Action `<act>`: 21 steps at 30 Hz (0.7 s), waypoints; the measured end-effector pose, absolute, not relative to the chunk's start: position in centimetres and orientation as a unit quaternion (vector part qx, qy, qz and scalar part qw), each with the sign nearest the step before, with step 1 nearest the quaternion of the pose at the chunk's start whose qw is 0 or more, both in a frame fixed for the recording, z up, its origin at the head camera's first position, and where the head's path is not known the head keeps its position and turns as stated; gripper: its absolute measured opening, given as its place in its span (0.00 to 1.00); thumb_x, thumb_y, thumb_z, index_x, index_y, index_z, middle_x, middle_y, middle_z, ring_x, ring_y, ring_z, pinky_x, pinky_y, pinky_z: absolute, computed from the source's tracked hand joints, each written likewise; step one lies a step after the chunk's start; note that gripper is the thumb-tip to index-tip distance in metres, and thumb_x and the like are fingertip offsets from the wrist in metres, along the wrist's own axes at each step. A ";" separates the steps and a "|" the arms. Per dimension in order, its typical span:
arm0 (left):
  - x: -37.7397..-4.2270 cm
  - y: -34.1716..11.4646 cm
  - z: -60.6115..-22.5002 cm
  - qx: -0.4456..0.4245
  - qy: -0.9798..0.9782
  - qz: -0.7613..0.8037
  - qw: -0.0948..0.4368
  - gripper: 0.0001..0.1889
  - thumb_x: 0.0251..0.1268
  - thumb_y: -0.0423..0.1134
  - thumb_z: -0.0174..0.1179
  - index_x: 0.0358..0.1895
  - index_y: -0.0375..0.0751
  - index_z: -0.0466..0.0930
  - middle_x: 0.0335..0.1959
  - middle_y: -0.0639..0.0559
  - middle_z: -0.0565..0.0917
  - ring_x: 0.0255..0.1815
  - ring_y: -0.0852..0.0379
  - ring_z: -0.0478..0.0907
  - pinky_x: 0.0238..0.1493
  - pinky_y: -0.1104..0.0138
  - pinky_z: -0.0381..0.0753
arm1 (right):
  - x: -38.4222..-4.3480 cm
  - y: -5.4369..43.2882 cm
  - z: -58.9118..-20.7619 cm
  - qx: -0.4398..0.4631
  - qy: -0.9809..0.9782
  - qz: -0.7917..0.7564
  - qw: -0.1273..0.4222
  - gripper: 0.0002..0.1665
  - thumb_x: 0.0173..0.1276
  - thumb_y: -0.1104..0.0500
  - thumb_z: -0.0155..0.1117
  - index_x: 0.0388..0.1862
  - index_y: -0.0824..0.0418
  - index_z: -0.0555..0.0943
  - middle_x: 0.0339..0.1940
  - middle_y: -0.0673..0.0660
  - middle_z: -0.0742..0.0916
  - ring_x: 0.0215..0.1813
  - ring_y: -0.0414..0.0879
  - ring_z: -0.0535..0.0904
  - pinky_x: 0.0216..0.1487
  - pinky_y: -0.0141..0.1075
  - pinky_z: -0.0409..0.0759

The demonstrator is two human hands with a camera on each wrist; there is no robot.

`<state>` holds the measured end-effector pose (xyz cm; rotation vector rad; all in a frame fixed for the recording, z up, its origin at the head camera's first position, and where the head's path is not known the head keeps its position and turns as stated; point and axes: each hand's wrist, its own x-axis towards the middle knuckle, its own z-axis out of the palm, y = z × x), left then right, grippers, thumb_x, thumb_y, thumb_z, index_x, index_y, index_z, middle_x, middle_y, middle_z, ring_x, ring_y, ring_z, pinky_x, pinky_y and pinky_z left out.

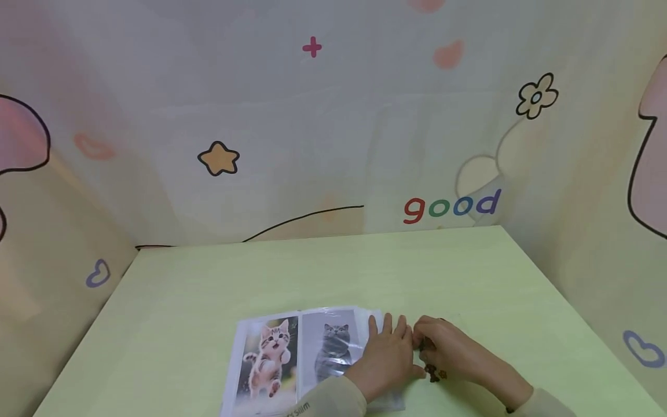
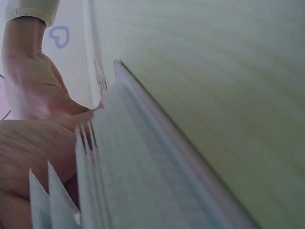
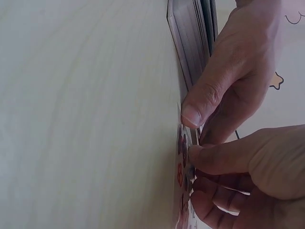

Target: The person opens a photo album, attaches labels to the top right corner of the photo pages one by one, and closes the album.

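Photo album (image 1: pixel 300 359), open beyond the right fingertips: may slide if the left hand (image 1: pixel 389 356) (fingers straight, fanned, no grip seen) eases off; glossy sleeves. Right hand (image 1: pixel 453 347): fingers curled, pinching at the sticker sheet (image 1: pixel 432 373) beside the left thumb; uneven pulling might tear it; thin, flat, dark-figured.

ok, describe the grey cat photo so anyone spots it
On the pale green table lies an open album. Its grey cat photo sits between the striped kitten photo and the left hand; unlike the kitten's, its cat is solid grey on a plain backdrop.
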<state>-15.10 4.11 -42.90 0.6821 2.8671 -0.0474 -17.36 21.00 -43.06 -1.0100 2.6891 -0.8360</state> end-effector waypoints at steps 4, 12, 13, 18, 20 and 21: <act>-15.1 4.2 -43.0 0.225 0.969 -0.014 0.102 0.46 0.62 0.75 0.57 0.78 0.52 0.67 0.80 0.58 0.63 0.81 0.51 0.59 0.76 0.46 0.59 | -17.2 20.9 -43.2 -0.325 0.902 -0.273 0.075 0.15 0.60 0.76 0.70 0.35 0.56 0.83 0.38 0.44 0.83 0.38 0.39 0.77 0.42 0.38 0.80; -15.1 4.0 -42.8 0.225 0.968 -0.016 0.105 0.47 0.61 0.75 0.57 0.79 0.52 0.67 0.80 0.58 0.64 0.80 0.51 0.59 0.76 0.46 0.59 | -17.2 20.8 -43.3 -0.328 0.903 -0.268 0.064 0.15 0.60 0.75 0.72 0.36 0.56 0.84 0.38 0.44 0.83 0.37 0.37 0.75 0.40 0.37 0.78; -15.1 4.0 -42.8 0.227 0.968 -0.015 0.106 0.47 0.62 0.75 0.58 0.79 0.52 0.67 0.80 0.58 0.64 0.80 0.51 0.59 0.76 0.46 0.59 | -17.2 20.8 -43.3 -0.326 0.904 -0.269 0.066 0.15 0.60 0.74 0.72 0.36 0.55 0.83 0.38 0.44 0.83 0.37 0.37 0.75 0.39 0.36 0.78; -15.3 4.0 -42.7 0.231 0.968 -0.011 0.101 0.47 0.62 0.74 0.58 0.79 0.50 0.67 0.80 0.58 0.64 0.80 0.50 0.59 0.76 0.45 0.59 | -17.2 21.0 -43.2 -0.326 0.904 -0.268 0.062 0.17 0.60 0.74 0.72 0.36 0.53 0.83 0.38 0.43 0.84 0.39 0.37 0.76 0.42 0.38 0.79; -15.3 4.0 -42.7 0.228 0.968 -0.009 0.103 0.47 0.62 0.75 0.58 0.79 0.51 0.67 0.80 0.58 0.64 0.80 0.51 0.59 0.76 0.46 0.59 | -17.2 21.0 -43.2 -0.329 0.903 -0.269 0.067 0.16 0.61 0.74 0.72 0.37 0.52 0.83 0.39 0.42 0.84 0.39 0.37 0.76 0.43 0.38 0.79; -15.4 4.0 -42.8 0.228 0.968 -0.010 0.104 0.47 0.61 0.75 0.58 0.78 0.51 0.67 0.80 0.58 0.64 0.81 0.51 0.59 0.76 0.46 0.59 | -17.2 21.1 -43.2 -0.330 0.902 -0.270 0.071 0.16 0.61 0.73 0.73 0.37 0.53 0.84 0.39 0.43 0.84 0.39 0.37 0.76 0.42 0.38 0.79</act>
